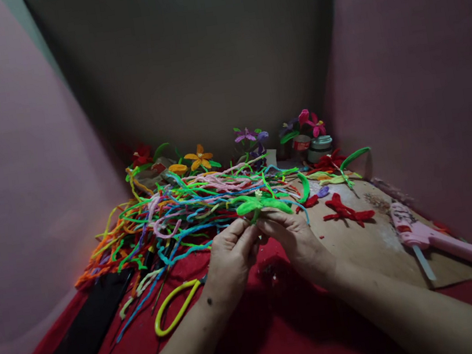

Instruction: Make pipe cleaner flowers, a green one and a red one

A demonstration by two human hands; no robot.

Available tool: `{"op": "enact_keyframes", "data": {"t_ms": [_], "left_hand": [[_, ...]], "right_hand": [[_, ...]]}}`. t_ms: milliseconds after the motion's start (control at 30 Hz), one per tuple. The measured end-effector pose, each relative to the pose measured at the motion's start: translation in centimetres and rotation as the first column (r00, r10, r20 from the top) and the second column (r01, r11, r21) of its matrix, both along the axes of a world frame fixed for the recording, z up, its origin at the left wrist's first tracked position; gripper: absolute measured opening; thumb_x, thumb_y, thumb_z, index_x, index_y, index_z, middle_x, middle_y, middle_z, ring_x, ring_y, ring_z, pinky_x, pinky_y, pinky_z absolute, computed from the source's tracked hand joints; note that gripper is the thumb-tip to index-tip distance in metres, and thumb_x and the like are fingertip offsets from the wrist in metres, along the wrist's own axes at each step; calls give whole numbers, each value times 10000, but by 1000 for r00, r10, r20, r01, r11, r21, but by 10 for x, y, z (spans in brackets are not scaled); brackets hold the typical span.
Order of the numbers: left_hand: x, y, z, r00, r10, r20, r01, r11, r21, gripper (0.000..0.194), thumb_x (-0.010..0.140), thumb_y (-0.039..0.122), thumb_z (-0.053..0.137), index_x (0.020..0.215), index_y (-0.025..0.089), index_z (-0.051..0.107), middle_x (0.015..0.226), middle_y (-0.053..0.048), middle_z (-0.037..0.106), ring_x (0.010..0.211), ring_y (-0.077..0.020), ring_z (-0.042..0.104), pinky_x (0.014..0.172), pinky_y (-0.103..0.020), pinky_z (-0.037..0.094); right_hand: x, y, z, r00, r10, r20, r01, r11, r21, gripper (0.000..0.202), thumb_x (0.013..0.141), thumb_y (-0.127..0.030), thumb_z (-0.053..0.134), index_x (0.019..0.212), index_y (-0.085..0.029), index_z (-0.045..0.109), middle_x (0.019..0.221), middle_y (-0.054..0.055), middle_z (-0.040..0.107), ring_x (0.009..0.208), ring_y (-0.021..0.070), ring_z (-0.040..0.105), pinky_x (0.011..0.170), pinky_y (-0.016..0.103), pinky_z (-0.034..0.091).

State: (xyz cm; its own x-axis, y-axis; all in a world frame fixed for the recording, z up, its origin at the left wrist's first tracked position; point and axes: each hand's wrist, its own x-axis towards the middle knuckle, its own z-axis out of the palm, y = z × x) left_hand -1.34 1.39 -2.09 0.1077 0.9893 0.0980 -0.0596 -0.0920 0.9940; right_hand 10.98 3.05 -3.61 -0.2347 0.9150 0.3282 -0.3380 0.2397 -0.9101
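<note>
In the head view, the green flower [262, 203] is right at the fingertips of both hands, on their far side. The left hand [229, 255] and the right hand [301, 243] are each pinched closed on the bottom of it, so neither is nearer. Its long way runs from left to right, across the hands, with petals out to both sides and a pale middle poking up. The fingers hide what is under it. It is held up over the surface [251, 345], which has a red cloth. Just past it lies a big heap of fuzzy sticks [209, 188]. A yellow handle [157, 324] is beside the left arm. The pink glue gun [440, 241] is off to the right, well apart.
</note>
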Motion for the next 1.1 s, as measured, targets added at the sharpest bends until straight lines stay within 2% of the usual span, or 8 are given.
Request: {"op": "enact_keyframes", "data": {"t_ms": [133,300,500,667,767,867,967,1100], "left_hand": [[-2,0,1,990,-82,111,89,994,-59,318,784,347,585,574,152,448,477,66,368,421,-43,267,412,-193,189],[-6,2,-4,953,-172,251,198,976,-85,292,799,357,568,623,152,455,456,78,350,378,-29,246,389,-178,173],[-8,3,-1,951,-257,170,267,963,-38,269,817,353,539,649,152,475,473,75,342,396,-35,247,397,-180,183],[-15,3,12,971,-62,-230,109,974,196,147,796,272,573,722,146,589,668,9,535,633,-97,492,609,-211,376],[-22,1,18,964,98,-246,-24,957,288,117,762,264,615,735,151,605,723,2,560,710,-112,501,671,-217,381],[-25,-4,21,992,-102,-72,112,984,142,278,798,366,555,632,144,575,558,15,513,531,-91,446,540,-220,357],[-24,-9,21,926,-357,126,351,934,67,492,748,598,496,618,133,587,466,7,481,430,-92,400,454,-234,314],[-20,-12,20,908,-392,150,399,917,-17,395,636,494,690,705,107,644,467,27,465,417,-58,365,427,-199,267]], "right_hand": [[1,4,-2,995,68,-73,-71,996,-46,219,775,-305,614,614,-158,629,616,-19,547,598,97,468,592,233,406],[0,7,-6,971,145,-190,-162,984,-77,129,750,-275,653,837,-199,711,707,-8,621,682,111,509,673,247,422],[1,5,-3,969,137,-204,-152,987,-61,132,734,-250,679,860,-241,718,743,-16,649,717,120,539,733,271,433],[5,1,5,992,42,-119,-38,999,33,122,763,-331,635,774,-228,699,732,-9,631,697,142,532,720,307,435],[9,1,6,985,-173,-3,171,966,195,142,785,-310,608,704,-213,672,812,11,617,762,157,519,730,313,421],[11,1,3,927,-360,104,294,871,395,211,807,-268,578,616,-195,631,802,31,596,814,180,503,762,342,403],[12,0,0,879,-448,166,295,782,548,206,821,-217,556,623,-193,608,815,33,590,826,183,498,777,359,387],[12,-1,-1,855,-475,210,253,734,631,190,831,-176,536,655,-195,604,835,34,602,844,184,490,779,366,380]]}}
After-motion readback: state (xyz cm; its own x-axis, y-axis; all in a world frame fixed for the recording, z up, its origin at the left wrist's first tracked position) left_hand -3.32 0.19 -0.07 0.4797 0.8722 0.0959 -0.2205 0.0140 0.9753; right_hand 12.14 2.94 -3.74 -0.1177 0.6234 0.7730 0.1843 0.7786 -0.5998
